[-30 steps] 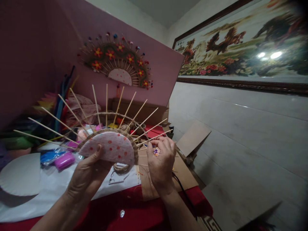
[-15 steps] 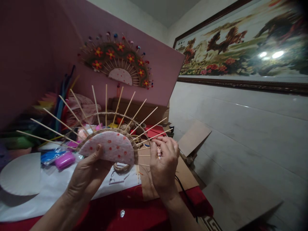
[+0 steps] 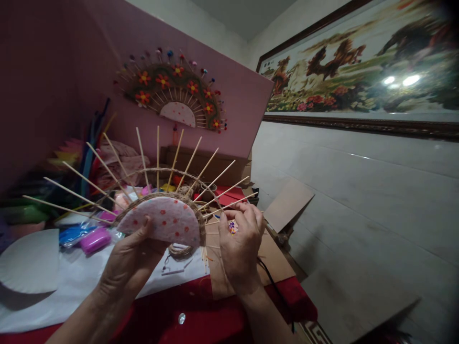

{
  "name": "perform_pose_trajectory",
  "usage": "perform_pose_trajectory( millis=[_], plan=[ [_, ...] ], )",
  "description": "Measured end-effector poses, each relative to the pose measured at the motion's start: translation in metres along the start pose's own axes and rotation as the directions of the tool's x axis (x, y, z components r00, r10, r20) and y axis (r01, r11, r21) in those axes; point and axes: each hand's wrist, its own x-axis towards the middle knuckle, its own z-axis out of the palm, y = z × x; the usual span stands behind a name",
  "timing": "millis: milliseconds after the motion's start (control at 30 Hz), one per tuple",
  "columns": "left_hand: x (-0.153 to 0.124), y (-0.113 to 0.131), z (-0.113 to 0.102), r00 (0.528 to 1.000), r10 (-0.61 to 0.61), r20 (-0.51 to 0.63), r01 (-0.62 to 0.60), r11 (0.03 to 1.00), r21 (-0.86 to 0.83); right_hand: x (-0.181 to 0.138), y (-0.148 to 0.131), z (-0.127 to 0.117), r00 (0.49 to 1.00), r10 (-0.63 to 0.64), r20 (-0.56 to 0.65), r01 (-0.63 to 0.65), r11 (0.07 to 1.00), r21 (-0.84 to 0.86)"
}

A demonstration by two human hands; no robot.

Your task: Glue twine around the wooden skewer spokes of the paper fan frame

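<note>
My left hand (image 3: 131,258) grips the flat lower edge of a half-round piece (image 3: 172,220) covered in white fabric with red dots, thumb in front. Thin wooden sticks (image 3: 158,157) fan out from its curved rim, where brown twine (image 3: 143,198) is wound between them. A looser strand of jute twine (image 3: 201,180) arches across the sticks over to the right side. There my right hand (image 3: 241,243) pinches the twine between thumb and fingers, beside the lower right sticks. Part of the strand is hidden behind those fingers.
A finished fan with orange flowers (image 3: 172,93) hangs on a pink board (image 3: 244,100). On the table lie a white half plate (image 3: 30,260), a magenta packet (image 3: 96,240), a twine coil (image 3: 181,252), brown cardboard (image 3: 276,260) and a clear gem (image 3: 181,318) on red cloth (image 3: 158,315).
My right hand has shifted slightly left and down, still pinching the twine. The half-round piece and my left hand stay almost where they were; the view has moved a little.
</note>
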Motion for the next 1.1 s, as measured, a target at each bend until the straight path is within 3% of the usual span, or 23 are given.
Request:
perform_pose_trajectory(
  millis=[267,367,667,867,967,1100],
  plan=[
    [-0.001,0.002,0.001,1.0,-0.009,-0.011,0.009,1.0,-0.014,0.0,0.0,-0.011,0.983,-0.098,-0.154,0.089,0.994,-0.06],
    [-0.001,0.002,0.005,0.998,-0.033,-0.06,0.03,0.999,-0.04,0.002,-0.003,-0.013,0.982,-0.133,-0.134,0.126,0.99,-0.058],
    [-0.001,-0.001,0.002,0.999,-0.041,0.008,0.042,0.999,-0.036,0.01,-0.008,-0.008,0.981,-0.17,-0.089,0.166,0.984,-0.058],
    [0.0,0.0,0.003,1.0,0.001,0.002,-0.001,1.0,-0.026,0.002,-0.006,-0.026,0.939,-0.144,-0.313,0.183,0.978,0.1],
    [-0.001,0.001,0.006,1.0,-0.001,0.012,0.002,0.999,-0.047,-0.014,-0.006,-0.038,0.945,-0.121,-0.303,0.197,0.953,0.232],
    [-0.001,0.003,0.008,1.0,-0.022,-0.01,0.021,0.994,-0.105,-0.042,-0.005,-0.045,0.971,-0.141,-0.193,0.208,0.898,0.389]
  ],
)
